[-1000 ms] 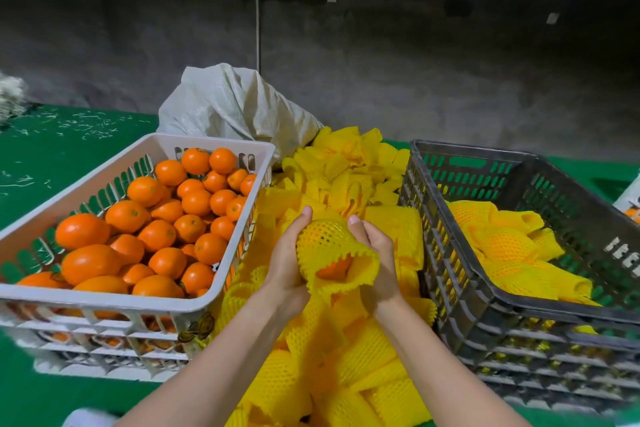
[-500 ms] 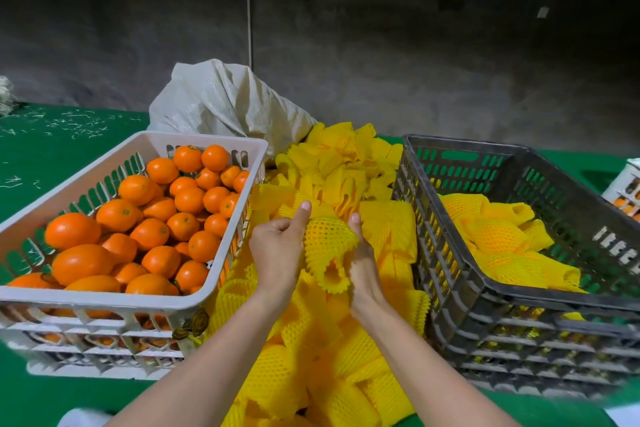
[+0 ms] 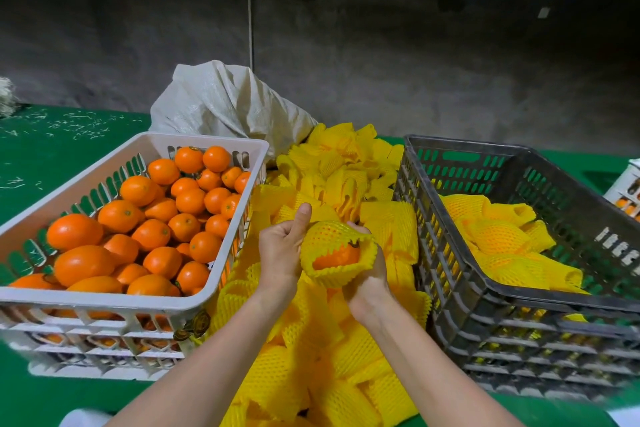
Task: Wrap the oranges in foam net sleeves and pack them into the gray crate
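Note:
Between the two crates I hold an orange [image 3: 337, 256] inside a yellow foam net sleeve [image 3: 329, 236], its open end facing me. My left hand [image 3: 282, 250] grips the sleeve's left side with the thumb raised. My right hand [image 3: 372, 279] cups the sleeve from below and the right. The white crate [image 3: 114, 302] on the left is full of bare oranges [image 3: 152, 229]. The gray crate [image 3: 519, 295] on the right holds several wrapped oranges [image 3: 502, 236].
A pile of loose yellow sleeves [image 3: 332, 177] fills the gap between the crates and runs toward me. A white woven sack [image 3: 221, 100] sits behind the white crate. The table top is green [image 3: 52, 149]. Another white crate [image 3: 628, 191] peeks in at the right edge.
Both hands turned the sleeve so its open end faces me again, and the orange shows inside. The hands stay in the same spot between the crates.

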The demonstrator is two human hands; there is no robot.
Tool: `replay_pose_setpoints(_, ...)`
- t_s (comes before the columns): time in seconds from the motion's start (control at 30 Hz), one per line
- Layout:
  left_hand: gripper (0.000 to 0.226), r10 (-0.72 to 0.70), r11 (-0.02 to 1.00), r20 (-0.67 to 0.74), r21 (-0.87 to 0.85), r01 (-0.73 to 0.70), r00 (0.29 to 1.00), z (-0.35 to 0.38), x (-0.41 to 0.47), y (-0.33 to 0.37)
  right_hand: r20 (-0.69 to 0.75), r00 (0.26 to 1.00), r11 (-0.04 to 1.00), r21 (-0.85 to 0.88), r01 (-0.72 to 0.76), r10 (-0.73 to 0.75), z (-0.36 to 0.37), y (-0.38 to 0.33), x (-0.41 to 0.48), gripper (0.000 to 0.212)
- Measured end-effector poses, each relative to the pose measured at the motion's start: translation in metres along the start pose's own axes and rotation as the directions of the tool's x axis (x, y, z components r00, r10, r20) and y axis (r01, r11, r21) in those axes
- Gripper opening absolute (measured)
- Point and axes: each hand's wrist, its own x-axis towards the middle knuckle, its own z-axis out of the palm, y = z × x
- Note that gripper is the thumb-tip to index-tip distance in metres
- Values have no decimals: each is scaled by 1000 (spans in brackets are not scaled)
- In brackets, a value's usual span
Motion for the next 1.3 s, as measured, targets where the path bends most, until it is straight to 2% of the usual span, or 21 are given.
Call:
replay_pose_setpoints(0.1, 56, -25, 1000, 44, 10, 24, 999, 0, -1, -1, 22, 1000, 1000, -16, 21, -21, -4, 1, -1, 21)
replay_pose_setpoints(0.23, 63, 66, 992, 115, 95, -78, 991, -1, 1, -7, 39, 992, 990, -78, 120, -117, -7, 3, -6, 26)
replay_pose_setpoints(0.33, 69, 72, 989, 130, 121, -88, 989, -3, -1, -7, 65, 986, 978, -134, 160, -153, -6, 3, -14, 25)
replay_pose_setpoints(0.4, 61, -39, 991, 115, 131, 24, 993, -4, 1, -3, 75, 987, 970, -189, 156, -144, -9, 0, -13, 26)
replay_pose_setpoints(0.43, 52, -164, 980, 130, 139, 146, 978, -6, 3, -1, 83, 986, 962, -221, 159, -144, -11, -1, -12, 27)
replay_pose_setpoints(0.47, 45, -330, 942, 194, 131, 309, 924, -9, 4, 2, 90, 984, 955, -245, 169, -151, -9, -4, -13, 27)
replay_pose_setpoints(0.5, 43, -478, 878, 268, 125, 462, 836, -11, 5, 7, 92, 975, 928, -301, 220, -201, -12, -5, -9, 24)
replay_pose_setpoints(0.53, 47, -570, 816, 337, 121, 565, 750, -13, 4, 11, 94, 957, 884, -367, 290, -275, -12, -7, -9, 20)
replay_pose_setpoints(0.57, 54, -615, 772, 388, 118, 624, 687, -13, 3, 12, 133, 928, 824, -429, 370, -347, -14, -7, -6, 16)
replay_pose_setpoints(0.6, 60, -636, 745, 417, 111, 658, 649, -11, 3, 12, 176, 907, 782, -461, 419, -382, -13, -8, -7, 9)
replay_pose_setpoints(0.63, 59, -632, 737, 445, 92, 670, 635, -10, 3, 11, 214, 899, 751, -495, 437, -382, -15, -8, -5, 15)
replay_pose_setpoints(0.67, 55, -612, 743, 470, 69, 665, 636, -8, 3, 10, 239, 893, 729, -517, 449, -381, -15, -9, -6, 30)
replay_pose_setpoints(0.7, 49, -584, 757, 493, 42, 652, 645, -6, 3, 10, 255, 887, 709, -535, 461, -384, -17, -9, -4, 32)
replay_pose_setpoints(0.77, 44, -546, 779, 493, -1, 628, 677, -5, 2, 12, 269, 851, 656, -546, 521, -452, -22, -11, -5, 28)
replay_pose_setpoints(0.83, 52, -519, 812, 449, -9, 584, 728, -5, 2, 13, 274, 821, 599, -574, 558, -502, -28, -8, -8, 25)
replay_pose_setpoints(0.93, 56, -466, 872, 404, 59, 486, 787, -3, 1, 15, 372, 799, 521, -613, 594, -473, -31, -3, -14, 22)
replay_pose_setpoints(1.0, 52, -435, 895, 390, 88, 437, 812, 0, -2, 17, 423, 806, 534, -604, 591, -414, -31, -2, -14, 28)
replay_pose_setpoints(1.1, 51, -394, 916, 412, 106, 386, 822, 6, -3, 18, 418, 834, 592, -588, 551, -361, -30, -4, -14, 38)
replay_pose_setpoints(1.23, 36, -356, 930, 416, 74, 359, 836, 22, -4, 17, 331, 826, 572, -602, 557, -456, -27, -15, -17, 51)
replay_pose_setpoints(1.3, 34, -354, 930, 408, 55, 364, 842, 35, -5, 20, 332, 805, 544, -605, 581, -491, -29, -31, -18, 54)
